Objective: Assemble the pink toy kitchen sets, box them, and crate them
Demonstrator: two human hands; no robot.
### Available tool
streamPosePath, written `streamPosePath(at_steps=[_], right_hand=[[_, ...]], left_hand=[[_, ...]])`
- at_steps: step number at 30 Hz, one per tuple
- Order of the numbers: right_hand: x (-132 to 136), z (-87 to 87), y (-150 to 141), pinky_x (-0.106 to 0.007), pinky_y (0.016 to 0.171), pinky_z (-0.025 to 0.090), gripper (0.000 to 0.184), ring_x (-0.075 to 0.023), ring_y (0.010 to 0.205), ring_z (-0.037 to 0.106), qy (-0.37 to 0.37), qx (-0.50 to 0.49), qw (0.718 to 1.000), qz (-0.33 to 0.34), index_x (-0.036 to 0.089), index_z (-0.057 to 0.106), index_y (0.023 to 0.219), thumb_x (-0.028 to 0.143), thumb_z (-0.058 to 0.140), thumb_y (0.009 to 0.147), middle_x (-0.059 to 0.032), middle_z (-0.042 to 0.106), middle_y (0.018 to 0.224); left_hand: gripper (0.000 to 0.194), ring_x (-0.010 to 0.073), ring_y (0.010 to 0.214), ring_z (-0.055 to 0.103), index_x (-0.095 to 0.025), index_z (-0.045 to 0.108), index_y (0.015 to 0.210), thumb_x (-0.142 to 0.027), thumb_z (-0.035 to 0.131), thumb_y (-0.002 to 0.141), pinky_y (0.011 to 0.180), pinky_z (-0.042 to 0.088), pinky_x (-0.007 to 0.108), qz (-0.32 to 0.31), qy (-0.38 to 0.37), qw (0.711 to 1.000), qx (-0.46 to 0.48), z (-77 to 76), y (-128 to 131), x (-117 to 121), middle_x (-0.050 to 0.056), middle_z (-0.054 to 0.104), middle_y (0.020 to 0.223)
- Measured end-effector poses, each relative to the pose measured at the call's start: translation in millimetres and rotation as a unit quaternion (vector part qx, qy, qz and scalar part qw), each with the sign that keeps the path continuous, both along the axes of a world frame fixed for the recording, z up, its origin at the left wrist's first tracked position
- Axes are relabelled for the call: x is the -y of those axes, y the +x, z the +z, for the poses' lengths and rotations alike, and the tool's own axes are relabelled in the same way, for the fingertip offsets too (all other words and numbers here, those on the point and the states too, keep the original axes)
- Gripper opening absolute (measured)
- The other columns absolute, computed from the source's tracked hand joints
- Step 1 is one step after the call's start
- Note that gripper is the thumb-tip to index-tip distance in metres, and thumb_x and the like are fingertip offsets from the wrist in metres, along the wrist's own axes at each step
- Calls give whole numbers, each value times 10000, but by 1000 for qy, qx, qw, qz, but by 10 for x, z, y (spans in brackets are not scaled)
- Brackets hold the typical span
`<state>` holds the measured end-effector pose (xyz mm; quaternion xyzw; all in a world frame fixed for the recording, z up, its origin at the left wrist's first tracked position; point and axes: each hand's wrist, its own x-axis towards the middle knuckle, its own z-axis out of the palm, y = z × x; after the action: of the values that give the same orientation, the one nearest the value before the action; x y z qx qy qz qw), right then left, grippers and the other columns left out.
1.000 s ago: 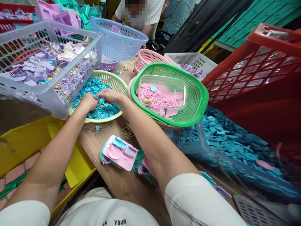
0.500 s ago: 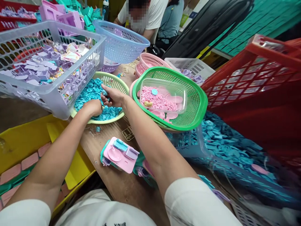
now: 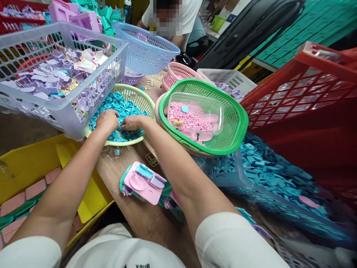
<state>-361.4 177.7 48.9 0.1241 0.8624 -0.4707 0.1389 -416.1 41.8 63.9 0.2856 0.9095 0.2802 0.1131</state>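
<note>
Small blue plastic pieces [image 3: 118,102] fill much of a pale yellow basket [image 3: 141,95] on the table. Over the left side of this heap is my left hand [image 3: 107,120], back up, its fingers curled in; whatever they hold is hidden. My right hand [image 3: 131,123] reaches low into the same pieces from the right, fingers bent and pressed down among them, so I cannot make out what is in its grip. Nearer to me, a pink toy kitchen unit [image 3: 143,184] with a round basin and blue and purple parts lies between my forearms.
A clear crate [image 3: 63,108] of purple parts crowds the basket's left. To its right sits a green basket [image 3: 242,130] holding a clear tub [image 3: 220,119] of pink pieces. Farther right are a red crate [image 3: 309,59] and a bin of blue parts [image 3: 267,163]. A person [image 3: 189,15] sits opposite.
My right hand, which held a small blue piece above the heap, has turned over and dropped into the pieces. My left hand has risen slightly. The view has shifted a little.
</note>
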Motion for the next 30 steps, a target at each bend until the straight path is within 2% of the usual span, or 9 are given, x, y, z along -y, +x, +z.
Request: streamPosePath(at_steps=[3, 6, 9, 11, 13, 15, 17, 23, 30], right_hand=[[-101, -6, -28, -316, 780, 523, 105, -209, 762, 653, 63, -44, 994, -76, 166, 638, 832, 95, 572, 793, -61, 686, 777], [-150, 34, -13, -287, 706, 524, 280, -161, 655, 612, 58, -107, 980, -158, 160, 607, 1072, 98, 424, 870, -24, 660, 798], [-136, 75, 10, -256, 655, 505, 348, -138, 597, 580, 59, -142, 966, -208, 131, 609, 1140, 86, 372, 889, 2, 622, 734], [-107, 104, 29, -255, 706, 501, 333, -144, 676, 611, 120, -134, 969, -171, 108, 657, 1114, 107, 393, 911, -23, 665, 785], [-74, 135, 57, -247, 772, 487, 281, -155, 805, 646, 217, -86, 970, -69, 116, 715, 1074, 147, 481, 922, -51, 725, 901], [-46, 163, 91, -241, 785, 469, 221, -175, 893, 667, 292, -11, 956, 33, 149, 760, 1052, 168, 642, 866, -59, 757, 977], [-29, 179, 122, -245, 762, 462, 307, -199, 932, 684, 325, 41, 941, 82, 186, 778, 1092, 175, 774, 785, -65, 771, 1010], [-26, 145, 141, -254, 746, 459, 372, -216, 962, 699, 362, 46, 928, 74, 211, 785, 1121, 256, 856, 759, -80, 778, 1046], [-59, 95, 148, -247, 693, 411, 175, -162, 799, 617, 318, 9, 948, 33, 146, 768, 938, 221, 797, 782, -64, 742, 892]], left_hand=[[197, 362, 1124, 664, -218, 780, 899, -167, 611, 811, 1035, 486, 436, -22, 0, 1000, -2, 18, 12, 6, 142, 753, 1112], [227, 355, 1137, 671, -212, 795, 954, -169, 612, 827, 1016, 502, 403, -31, -31, 999, -16, 56, 30, -4, 134, 756, 1125], [255, 343, 1162, 670, -209, 801, 1023, -185, 622, 843, 1018, 508, 383, -53, -83, 995, -18, 103, 56, -14, 131, 751, 1168], [273, 313, 1178, 668, -227, 798, 1064, -194, 638, 846, 1019, 509, 352, -79, -115, 990, -20, 126, 79, -20, 108, 747, 1195], [326, 279, 1208, 658, -257, 776, 1149, -200, 643, 856, 1027, 503, 326, -103, -146, 984, -28, 139, 106, -25, 85, 738, 1235], [374, 267, 1232, 648, -276, 745, 1225, -209, 635, 874, 1033, 502, 326, -110, -176, 978, -35, 146, 133, -30, 83, 727, 1269], [386, 279, 1233, 650, -270, 735, 1246, -212, 630, 879, 1027, 514, 345, -102, -195, 975, -40, 151, 154, -34, 100, 723, 1280], [419, 295, 1221, 663, -262, 733, 1258, -184, 631, 859, 1012, 535, 357, -105, -218, 969, -55, 151, 166, -70, 114, 724, 1284], [506, 283, 1205, 670, -256, 680, 1347, -181, 629, 849, 1001, 531, 334, -130, -244, 959, -71, 93, 175, -145, 124, 731, 1262]])
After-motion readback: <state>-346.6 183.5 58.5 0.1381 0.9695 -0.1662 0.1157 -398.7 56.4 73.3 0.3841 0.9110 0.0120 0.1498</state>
